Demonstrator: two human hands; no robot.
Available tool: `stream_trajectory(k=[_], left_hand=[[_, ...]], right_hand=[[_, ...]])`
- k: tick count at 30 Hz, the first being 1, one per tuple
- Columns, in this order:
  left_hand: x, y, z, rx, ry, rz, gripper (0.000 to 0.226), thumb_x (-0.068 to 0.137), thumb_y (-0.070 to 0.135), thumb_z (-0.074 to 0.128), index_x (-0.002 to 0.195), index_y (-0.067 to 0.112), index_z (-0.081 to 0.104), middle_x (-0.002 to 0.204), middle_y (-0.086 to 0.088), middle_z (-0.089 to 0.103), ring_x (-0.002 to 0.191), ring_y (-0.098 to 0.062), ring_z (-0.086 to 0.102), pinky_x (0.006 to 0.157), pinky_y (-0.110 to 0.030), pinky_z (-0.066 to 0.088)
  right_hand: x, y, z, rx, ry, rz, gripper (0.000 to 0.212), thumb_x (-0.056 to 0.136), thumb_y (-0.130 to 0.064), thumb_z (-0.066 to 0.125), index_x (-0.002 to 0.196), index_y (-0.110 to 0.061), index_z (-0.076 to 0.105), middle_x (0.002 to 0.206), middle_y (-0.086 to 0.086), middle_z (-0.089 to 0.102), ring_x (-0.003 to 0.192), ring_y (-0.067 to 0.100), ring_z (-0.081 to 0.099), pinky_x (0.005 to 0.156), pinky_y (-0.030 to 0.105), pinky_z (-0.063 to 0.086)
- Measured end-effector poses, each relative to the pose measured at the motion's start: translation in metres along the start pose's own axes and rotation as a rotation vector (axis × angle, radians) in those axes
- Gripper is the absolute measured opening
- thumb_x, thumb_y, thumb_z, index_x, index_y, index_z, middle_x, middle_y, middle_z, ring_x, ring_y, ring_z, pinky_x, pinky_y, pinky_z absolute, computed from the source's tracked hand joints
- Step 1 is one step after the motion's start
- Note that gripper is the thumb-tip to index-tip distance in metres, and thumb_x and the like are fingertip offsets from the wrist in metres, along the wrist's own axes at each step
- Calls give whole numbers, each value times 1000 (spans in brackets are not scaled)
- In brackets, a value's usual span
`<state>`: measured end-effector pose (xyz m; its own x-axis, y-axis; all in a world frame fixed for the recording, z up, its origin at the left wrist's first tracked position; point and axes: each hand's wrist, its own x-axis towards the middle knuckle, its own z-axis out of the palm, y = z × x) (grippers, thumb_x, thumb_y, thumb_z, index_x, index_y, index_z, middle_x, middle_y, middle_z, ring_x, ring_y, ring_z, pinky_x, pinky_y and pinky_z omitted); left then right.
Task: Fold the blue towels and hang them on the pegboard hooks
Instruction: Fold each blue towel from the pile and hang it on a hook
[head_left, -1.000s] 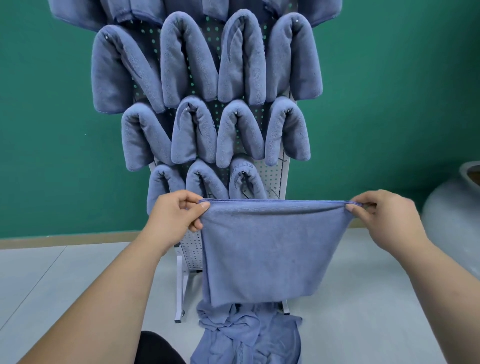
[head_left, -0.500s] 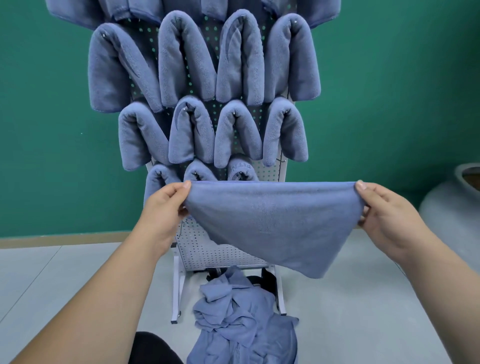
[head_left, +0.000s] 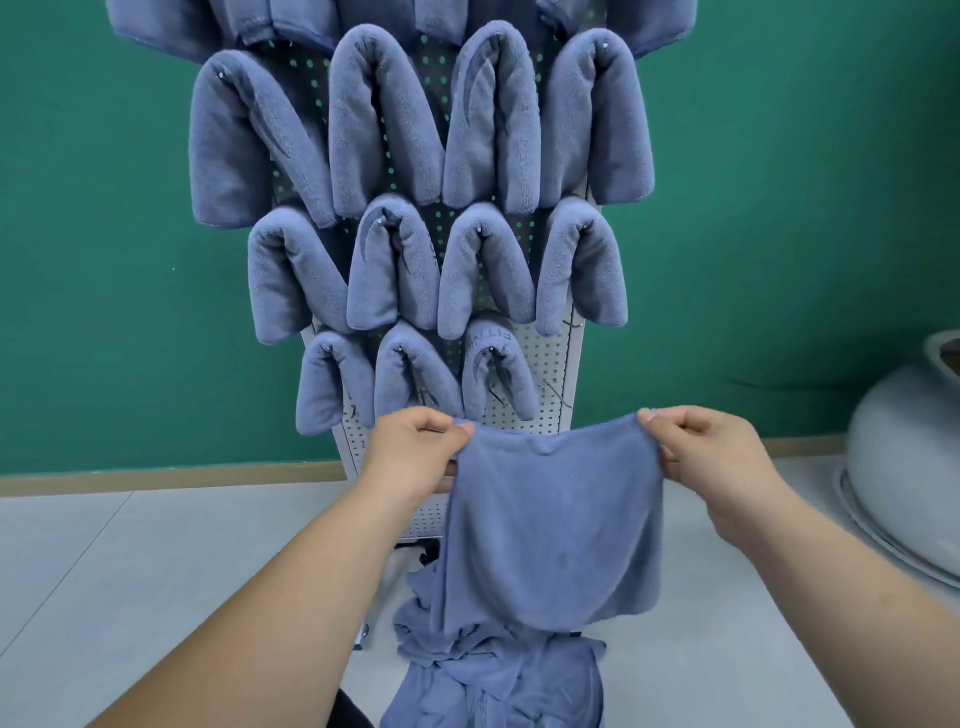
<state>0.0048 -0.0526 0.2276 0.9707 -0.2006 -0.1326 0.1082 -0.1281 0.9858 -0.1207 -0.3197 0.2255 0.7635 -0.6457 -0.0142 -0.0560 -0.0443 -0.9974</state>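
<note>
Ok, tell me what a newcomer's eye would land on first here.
Rows of folded plush blue towels nearly cover the white perforated pegboard against the green wall. In front of it, the left hand and right hand pinch the top corners of a hanging blue towel, above a crumpled heap of blue towels on the grey floor.

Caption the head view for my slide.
Left hand and right hand pinch a blue towel by its top corners before the pegboard of hung towels.
</note>
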Motion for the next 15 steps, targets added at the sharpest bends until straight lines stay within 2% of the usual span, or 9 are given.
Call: stream_trajectory(k=[3, 6, 8, 11, 13, 15], left_hand=[[-11, 1, 24, 13, -84, -5, 10, 94, 12, 77, 93, 5, 72, 76, -11, 72, 59, -20, 65, 60, -30, 60], [-20, 0, 42, 4, -161, 12, 8, 95, 10, 76, 95, 2, 73, 72, -8, 71, 64, -21, 63, 66, -32, 60], [-25, 0, 51, 9, -181, 63, 6, 95, 8, 76, 89, 9, 74, 68, -4, 72, 65, -20, 64, 67, -32, 59], [-26, -5, 60, 48, -131, 142, 13, 93, 12, 79, 84, 21, 76, 70, -1, 76, 67, -19, 70, 78, -41, 61], [-27, -6, 62, 40, -98, 173, 9, 91, 17, 81, 85, 22, 77, 73, -2, 78, 69, -18, 72, 83, -48, 63], [-28, -7, 63, 23, -90, 176, 6, 90, 18, 82, 86, 21, 78, 74, -3, 78, 70, -18, 73, 85, -50, 64]], right_hand=[[-12, -2, 23, -77, -95, -72, 12, 98, -16, 75, 90, -8, 80, 70, 2, 71, 64, 15, 59, 71, 35, 60], [-21, -2, 42, -185, -162, -158, 9, 97, -17, 75, 91, -16, 81, 79, 7, 77, 68, 19, 64, 79, 45, 62], [-25, -1, 52, -259, -168, -227, 8, 96, -20, 75, 91, -22, 81, 81, -2, 79, 72, 16, 70, 83, 47, 63], [-34, -2, 60, -316, -143, -301, 8, 95, -25, 77, 89, -28, 81, 85, -15, 79, 76, 7, 73, 79, 37, 60], [-37, -3, 62, -348, -110, -318, 8, 95, -27, 77, 89, -31, 81, 83, -20, 78, 76, 2, 73, 75, 29, 56], [-38, -4, 63, -385, -81, -337, 7, 94, -27, 78, 91, -32, 82, 84, -23, 77, 77, -1, 73, 76, 27, 56]])
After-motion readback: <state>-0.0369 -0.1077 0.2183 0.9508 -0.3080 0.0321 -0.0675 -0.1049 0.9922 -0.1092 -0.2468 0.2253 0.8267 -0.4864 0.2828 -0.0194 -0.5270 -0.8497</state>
